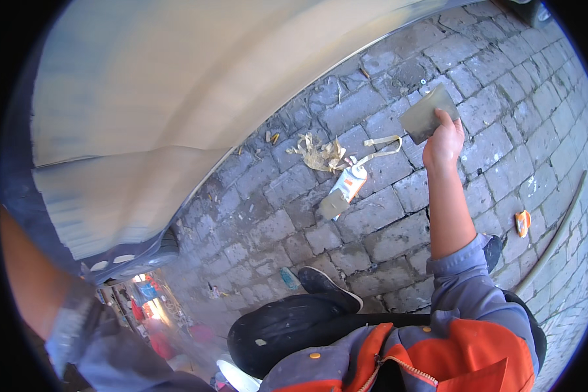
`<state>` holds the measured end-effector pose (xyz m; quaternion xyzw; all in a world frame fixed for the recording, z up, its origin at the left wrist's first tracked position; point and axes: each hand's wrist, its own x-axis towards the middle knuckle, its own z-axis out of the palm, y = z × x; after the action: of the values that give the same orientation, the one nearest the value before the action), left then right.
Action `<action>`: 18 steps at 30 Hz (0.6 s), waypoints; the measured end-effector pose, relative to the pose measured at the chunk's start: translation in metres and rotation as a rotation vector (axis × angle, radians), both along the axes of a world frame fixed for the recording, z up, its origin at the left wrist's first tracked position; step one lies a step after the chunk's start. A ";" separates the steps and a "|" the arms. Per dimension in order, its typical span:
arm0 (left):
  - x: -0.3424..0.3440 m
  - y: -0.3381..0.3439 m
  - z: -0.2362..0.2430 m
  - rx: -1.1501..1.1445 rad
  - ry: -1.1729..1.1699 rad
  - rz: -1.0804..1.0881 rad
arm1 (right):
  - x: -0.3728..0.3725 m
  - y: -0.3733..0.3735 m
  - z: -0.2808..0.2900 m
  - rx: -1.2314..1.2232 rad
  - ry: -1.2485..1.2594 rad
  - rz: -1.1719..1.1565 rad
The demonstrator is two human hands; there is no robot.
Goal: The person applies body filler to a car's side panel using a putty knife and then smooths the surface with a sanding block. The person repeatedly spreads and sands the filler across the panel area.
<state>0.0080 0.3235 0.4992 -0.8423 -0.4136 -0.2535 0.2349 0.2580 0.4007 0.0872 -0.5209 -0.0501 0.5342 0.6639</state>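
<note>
Sunlit grey brick paving (372,222), litter-strewn; pale car body panel (176,85) at upper left; hose (555,235) lying at right.

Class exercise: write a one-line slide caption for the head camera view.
Beside a pale car body panel, the right hand holds a flat grey scraper blade above brick paving littered with masking tape.

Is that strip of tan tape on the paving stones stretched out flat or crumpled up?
Mostly crumpled. The tan tape lies bunched in a wad on the paving stones, with one loose strip trailing toward the right hand.

Right hand (443,142) raised, fingers (445,117) clasped; left forearm (26,274) extended.
</note>
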 end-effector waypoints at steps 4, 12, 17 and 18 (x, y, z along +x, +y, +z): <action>-0.033 -0.010 -0.158 -0.722 -0.241 -0.011 | 0.022 -0.009 -0.001 0.045 -0.006 0.020; -0.118 -0.135 -0.497 -1.373 -0.105 0.499 | -0.025 -0.041 0.026 0.054 0.086 0.324; -0.103 -0.155 -0.512 -1.345 -0.135 0.528 | -0.041 -0.052 0.035 0.125 0.136 0.418; -0.105 -0.161 -0.520 -1.301 -0.184 0.526 | -0.043 -0.053 0.028 0.133 0.151 0.437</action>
<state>-0.0974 0.1624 -0.0212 -0.6591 -0.6891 0.0402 -0.2984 0.2148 0.3480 0.1155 -0.4116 -0.1469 0.6980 0.5673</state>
